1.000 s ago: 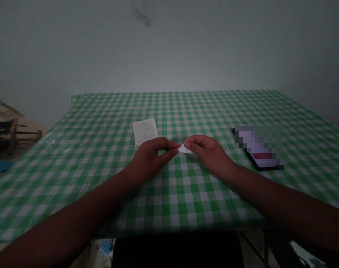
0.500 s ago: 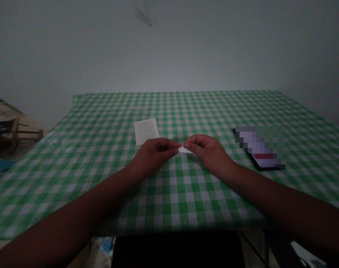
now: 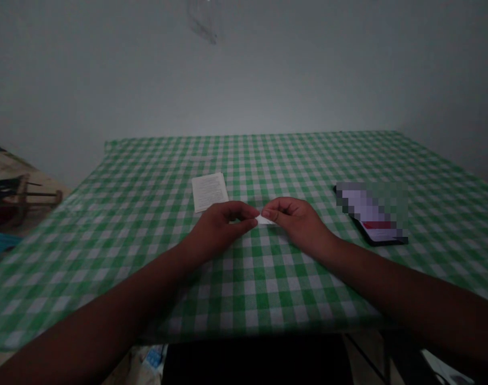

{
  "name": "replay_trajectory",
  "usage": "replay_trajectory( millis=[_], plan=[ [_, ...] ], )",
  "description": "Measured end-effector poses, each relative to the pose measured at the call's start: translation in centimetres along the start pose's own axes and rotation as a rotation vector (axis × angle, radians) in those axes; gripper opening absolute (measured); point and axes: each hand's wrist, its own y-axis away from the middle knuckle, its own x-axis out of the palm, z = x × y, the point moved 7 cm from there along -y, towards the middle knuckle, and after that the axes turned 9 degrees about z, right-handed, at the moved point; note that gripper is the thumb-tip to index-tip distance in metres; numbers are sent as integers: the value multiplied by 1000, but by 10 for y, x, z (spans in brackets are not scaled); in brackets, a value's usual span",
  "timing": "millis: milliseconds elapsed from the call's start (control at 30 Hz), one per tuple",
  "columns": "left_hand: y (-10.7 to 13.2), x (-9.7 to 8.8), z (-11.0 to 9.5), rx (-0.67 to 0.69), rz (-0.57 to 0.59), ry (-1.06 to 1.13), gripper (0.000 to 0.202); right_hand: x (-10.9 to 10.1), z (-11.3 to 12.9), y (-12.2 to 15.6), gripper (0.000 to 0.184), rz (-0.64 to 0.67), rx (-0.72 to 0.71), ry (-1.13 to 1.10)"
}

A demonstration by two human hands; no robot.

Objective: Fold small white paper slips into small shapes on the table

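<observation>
A small piece of white paper (image 3: 264, 220) is held just above or on the checked cloth, mostly covered by my fingers. My left hand (image 3: 223, 222) pinches its left end between thumb and fingertips. From the other side, my right hand (image 3: 294, 216) grips it with the thumb on top and the fingers curled behind. The fingertips of both hands nearly meet. Behind my left hand lies a stack of printed paper sheets (image 3: 210, 191), its near corner partly hidden by that hand.
A green and white checked tablecloth (image 3: 252, 289) covers the table. To the right lies a phone (image 3: 382, 232), its screen blurred out. A wall (image 3: 268, 69) stands behind the table. At the far left are a wooden stool (image 3: 25, 198) and a blue object (image 3: 1, 246).
Both hands stay around the white paper, and my fingertips have shifted slightly. Less of the paper shows between them. The whole view has tilted a little.
</observation>
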Motion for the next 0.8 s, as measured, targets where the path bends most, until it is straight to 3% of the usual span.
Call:
replay_trajectory(
  millis=[300, 500, 800],
  plan=[
    [1, -1, -2, 59, -24, -112, 18, 3, -6, -4, 18, 89, 29, 23],
    [6, 1, -19, 176, -41, -299, 15, 1, -1, -2, 17, 69, -28, 83],
    [4, 1, -17, 144, -37, -289, 12, 3, 0, -1, 18, 78, -57, 112]
  ],
)
